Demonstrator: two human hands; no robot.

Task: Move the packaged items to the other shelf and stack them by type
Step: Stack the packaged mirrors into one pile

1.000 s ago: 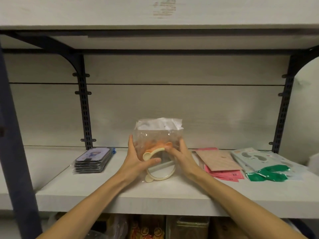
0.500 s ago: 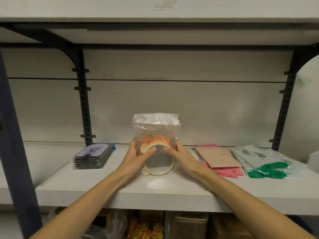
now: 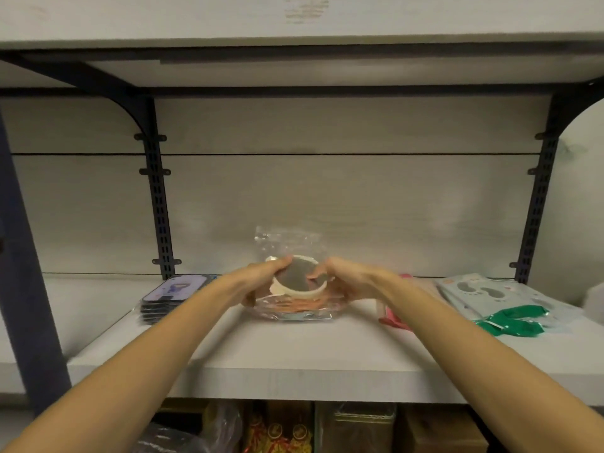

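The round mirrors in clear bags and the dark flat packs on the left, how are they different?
The bagged round cream-rimmed mirrors are being gripped by the left hand and right hand; the stack of dark flat rectangular packs sits untouched. The mirrors are round and their loose bags crumple upward; the packs are rectangular and stacked neatly. Both rest on the white shelf board in clear wrapping.

Stack of bagged mirrors (image 3: 295,297) mid-shelf (image 3: 294,361), phone-case stack (image 3: 170,297) to its left, flat packets (image 3: 397,318) then foot-mask packs (image 3: 483,294) to its right
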